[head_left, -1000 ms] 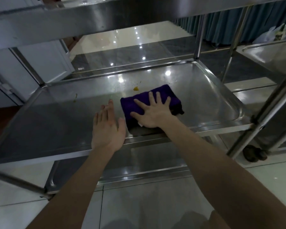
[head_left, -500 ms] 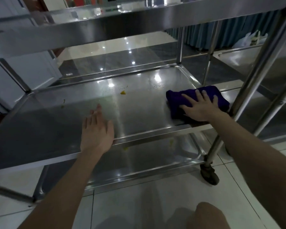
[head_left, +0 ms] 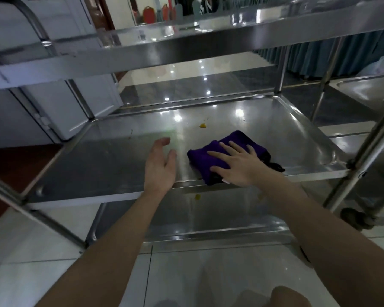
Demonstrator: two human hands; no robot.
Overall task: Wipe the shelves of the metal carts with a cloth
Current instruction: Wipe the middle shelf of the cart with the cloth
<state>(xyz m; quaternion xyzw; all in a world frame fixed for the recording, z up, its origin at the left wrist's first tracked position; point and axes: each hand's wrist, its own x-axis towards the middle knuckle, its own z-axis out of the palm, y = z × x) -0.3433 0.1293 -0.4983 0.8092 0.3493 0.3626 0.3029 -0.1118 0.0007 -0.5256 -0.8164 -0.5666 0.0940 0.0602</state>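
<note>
On the middle shelf (head_left: 93,171) of the stainless-steel cart (head_left: 186,47), pressing a folded, nubby purple cloth (head_left: 203,160) flat under the right hand (head_left: 238,167), fingers straight and spread, curling round nothing. Reaching the shelf's front lip with the cloth's near corner. Leaving smooth, glossy tray with a raised, rounded rim open beyond that palm, and a yellow crumb (head_left: 202,125) just past the cloth. Holding the left hand (head_left: 160,169) just beside the cloth, fingers relaxed and apart, empty, wrist at the front lip.
</note>
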